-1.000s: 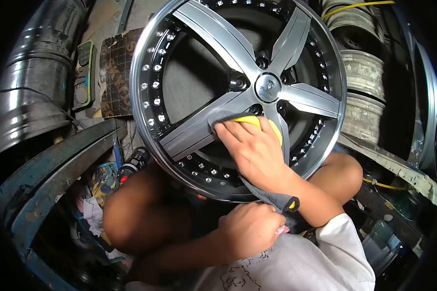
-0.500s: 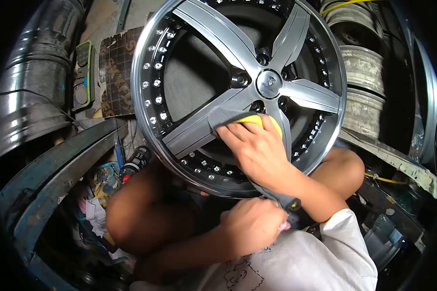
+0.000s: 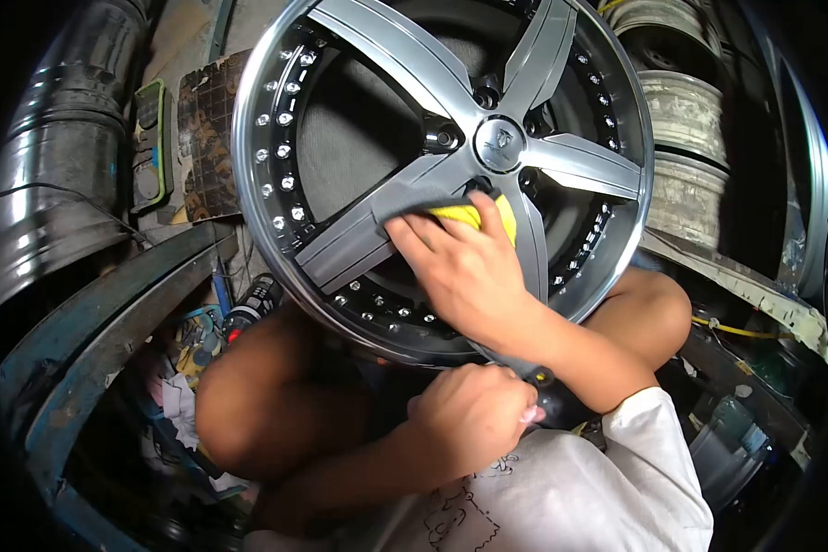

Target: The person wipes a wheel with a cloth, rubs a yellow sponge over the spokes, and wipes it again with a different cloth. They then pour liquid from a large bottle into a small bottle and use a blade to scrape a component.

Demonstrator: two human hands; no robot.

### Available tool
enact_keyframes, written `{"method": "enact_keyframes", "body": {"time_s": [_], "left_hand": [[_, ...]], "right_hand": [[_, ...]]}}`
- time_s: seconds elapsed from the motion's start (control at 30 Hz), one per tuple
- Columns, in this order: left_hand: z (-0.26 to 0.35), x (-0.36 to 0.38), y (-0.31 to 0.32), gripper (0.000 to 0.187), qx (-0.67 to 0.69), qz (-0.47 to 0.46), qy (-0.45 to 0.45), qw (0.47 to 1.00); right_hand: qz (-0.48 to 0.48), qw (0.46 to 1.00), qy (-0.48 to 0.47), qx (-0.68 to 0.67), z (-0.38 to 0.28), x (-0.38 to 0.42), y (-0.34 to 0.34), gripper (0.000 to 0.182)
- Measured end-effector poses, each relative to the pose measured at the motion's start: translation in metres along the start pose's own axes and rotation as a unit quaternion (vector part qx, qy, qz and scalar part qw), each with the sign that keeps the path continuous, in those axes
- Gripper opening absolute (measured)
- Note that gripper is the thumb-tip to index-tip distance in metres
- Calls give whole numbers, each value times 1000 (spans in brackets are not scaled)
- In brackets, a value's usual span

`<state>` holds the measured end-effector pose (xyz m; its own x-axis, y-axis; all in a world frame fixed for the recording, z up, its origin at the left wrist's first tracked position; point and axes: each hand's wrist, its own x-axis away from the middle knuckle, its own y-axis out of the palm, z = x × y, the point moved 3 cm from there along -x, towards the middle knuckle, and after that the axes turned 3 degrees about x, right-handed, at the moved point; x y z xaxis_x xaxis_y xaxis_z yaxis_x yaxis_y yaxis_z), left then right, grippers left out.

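My right hand (image 3: 465,262) presses a yellow and dark grey cloth (image 3: 469,213) onto a lower spoke of a silver and black alloy wheel (image 3: 501,144), close to its hub cap. The fingers are bent over the cloth. The wheel tilts toward me, with chrome studs round its polished rim. Below the rim, my left hand (image 3: 474,414) is closed in a fist, knuckles up. Whatever may be inside it is hidden; a small pinkish bit shows at its edge. Just above that fist lies a dark strip (image 3: 515,365) with a yellow-marked end.
Bare wheel rims (image 3: 676,138) are stacked at the right, and shiny metal drums or rims (image 3: 64,166) stand at the left. A blue metal beam (image 3: 101,304) runs along the left side. A black bottle (image 3: 253,304) and small clutter lie by my left knee (image 3: 248,400).
The wheel sits slightly further left and higher in view. My right hand and the cloth have shifted a little left with it; the left fist has barely moved.
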<state>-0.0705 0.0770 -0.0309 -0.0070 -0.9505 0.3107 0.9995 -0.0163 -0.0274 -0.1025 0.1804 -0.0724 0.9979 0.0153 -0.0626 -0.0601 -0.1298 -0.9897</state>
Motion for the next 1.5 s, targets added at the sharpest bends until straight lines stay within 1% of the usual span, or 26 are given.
{"method": "enact_keyframes", "body": {"time_s": [0.1,0.13,0.23,0.27,0.37,0.4,0.5,0.53,0.57,0.63,0.67,0.77,0.83,0.87,0.9,0.93,1.03,1.07,1.1,1.13,1.17,1.27,1.3,1.4,1.43,1.5], "left_hand": [[0,2,8,28,-7,-87,16,996],[-1,3,9,28,-14,-72,26,997],[-2,0,-1,26,-53,-18,-16,998],[-3,1,-8,26,-39,-11,-23,999],[-6,8,-6,26,1,-68,39,997],[-5,8,-5,26,-3,-125,23,992],[-1,16,-8,25,-26,-71,17,997],[-6,19,-10,25,-89,-38,45,994],[-8,22,-8,25,-97,-53,48,993],[-10,29,-9,25,-115,-71,53,989],[-7,34,-8,24,-119,-75,82,987],[-8,39,-6,24,-115,-96,52,987],[-9,42,-11,25,-133,-47,34,989],[-13,43,-10,25,-147,-30,31,988],[-16,46,-11,25,-162,-11,28,986],[-17,51,-11,23,-113,-8,43,993],[-17,57,-9,21,-119,-66,32,990],[-21,59,-6,20,-97,-44,28,994],[-25,60,-4,20,-107,-30,17,994],[-29,60,-4,20,-118,-16,4,993],[-32,62,-6,20,-130,-1,-10,991],[-36,68,-8,19,-102,-27,4,994],[-37,69,-5,19,-93,-40,7,995],[-39,63,-3,18,-111,-27,-15,993],[-41,64,-5,18,-119,-18,-24,992],[-35,67,-9,18,-98,-31,-3,995]], "right_hand": [[-43,999,0,2,-3,12,-10,38],[-33,999,6,-4,-4,7,-13,38],[-12,1000,-6,-6,-10,-17,-4,38],[-24,999,-6,22,-14,-15,1,38],[-71,997,11,-12,-19,13,1,43],[-69,997,4,25,-23,12,-5,41],[-59,998,-11,11,-32,-10,-14,41],[-50,998,-27,10,-35,-13,-3,40],[-71,996,-39,41,-40,-9,8,40],[-40,997,-58,31,-45,7,6,41],[-68,996,-50,26,-46,15,5,42],[-49,997,-45,30,-55,-6,-13,42],[-84,993,-65,47,-62,-16,4,44],[-72,991,-90,69,-65,-11,13,44],[-67,992,-92,61,-65,-3,17,44],[-60,992,-98,52,-64,8,16,44],[-60,991,-104,64,-69,10,9,45],[-69,990,-99,70,-72,-2,6,45],[-77,990,-95,76,-77,-10,6,46],[-93,982,-108,123,-81,-11,16,45],[-79,985,-109,108,-80,-5,20,45],[-40,991,-111,64,-84,2,8,45],[-53,990,-108,67,-81,1,10,46],[-96,990,-72,77,-77,-16,15,49],[-82,991,-75,80,-77,-10,16,48],[-52,991,-87,83,-80,11,18,48]]}}
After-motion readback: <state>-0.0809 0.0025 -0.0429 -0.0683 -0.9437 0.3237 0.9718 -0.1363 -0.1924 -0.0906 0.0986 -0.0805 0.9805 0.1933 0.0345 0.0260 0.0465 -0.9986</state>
